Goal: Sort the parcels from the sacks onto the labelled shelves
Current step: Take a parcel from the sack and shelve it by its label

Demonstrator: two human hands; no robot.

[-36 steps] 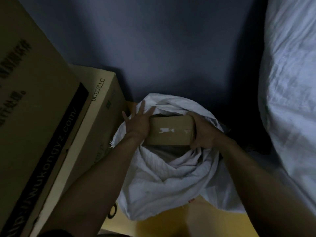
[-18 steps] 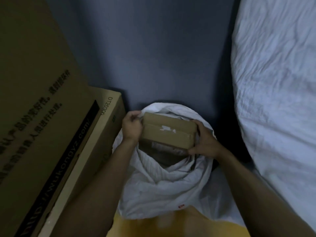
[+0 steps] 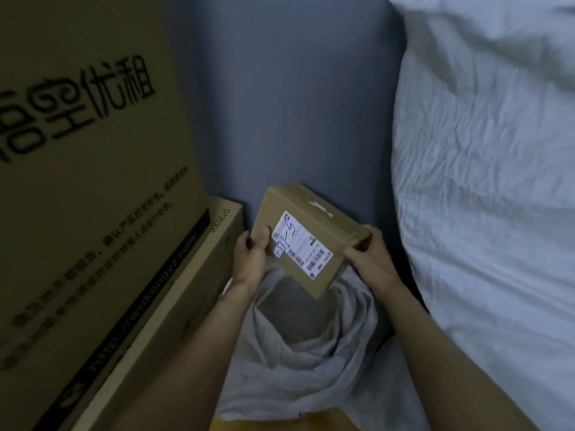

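Note:
A small brown cardboard parcel (image 3: 323, 225) with a white shipping label facing me hangs above the open white sack (image 3: 314, 362). My left hand (image 3: 250, 259) grips its left edge, thumb on the labelled face. My right hand (image 3: 368, 251) grips the right corner. The parcel is tilted, its lower corner just over the sack's mouth. Handwritten marks show on the label. No shelves are in view.
Two large printed cardboard boxes (image 3: 93, 197) stand stacked at the left, close to my left arm. A big white sack (image 3: 485, 181) fills the right side. A blue-grey wall (image 3: 289, 104) lies ahead. Something yellow (image 3: 314, 423) lies at the bottom edge.
Both hands lifted the parcel up out of the sack and turned it so the labelled face shows. My view also tilted upward.

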